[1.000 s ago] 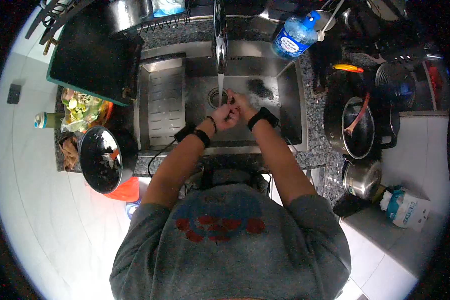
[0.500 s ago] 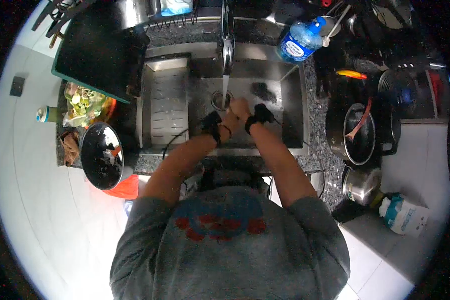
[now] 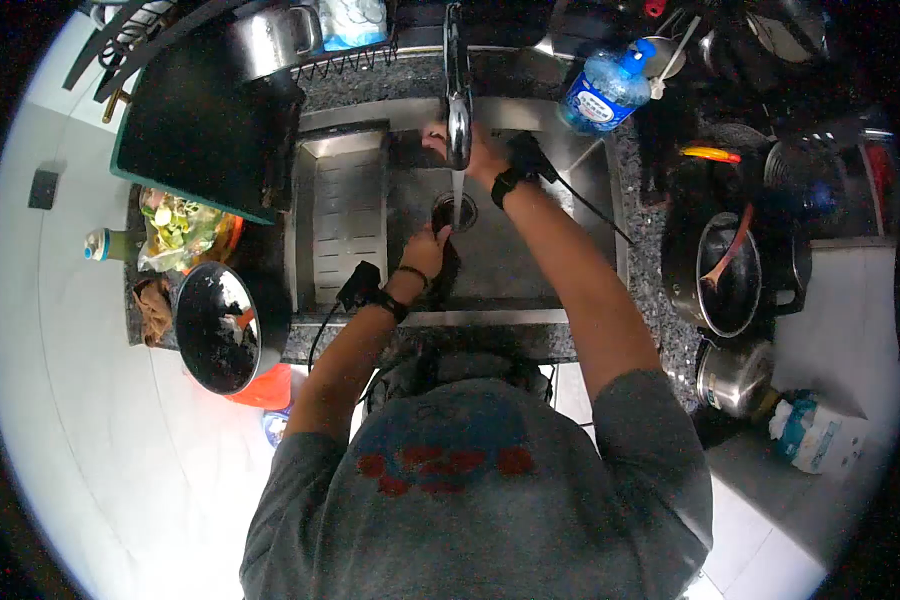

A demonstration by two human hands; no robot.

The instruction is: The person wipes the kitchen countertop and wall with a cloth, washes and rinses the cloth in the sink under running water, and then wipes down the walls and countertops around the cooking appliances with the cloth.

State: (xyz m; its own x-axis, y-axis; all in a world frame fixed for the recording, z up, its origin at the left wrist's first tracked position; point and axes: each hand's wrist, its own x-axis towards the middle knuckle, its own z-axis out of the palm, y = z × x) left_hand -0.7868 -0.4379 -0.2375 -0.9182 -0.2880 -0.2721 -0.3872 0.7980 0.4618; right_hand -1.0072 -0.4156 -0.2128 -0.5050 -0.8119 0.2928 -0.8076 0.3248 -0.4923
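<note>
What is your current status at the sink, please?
Left hand near the drain, grip unclear. Right hand partly hidden behind the faucet. Water running into the sink.

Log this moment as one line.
left hand: beside drain, grip unclear | right hand: partly hidden by faucet, grip unclear | water: running

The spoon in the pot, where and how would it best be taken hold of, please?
Probably by the far end of the handle, from above: the spoon slants toward the far rim of the pot, lower end inside, leaving that end exposed.
</note>
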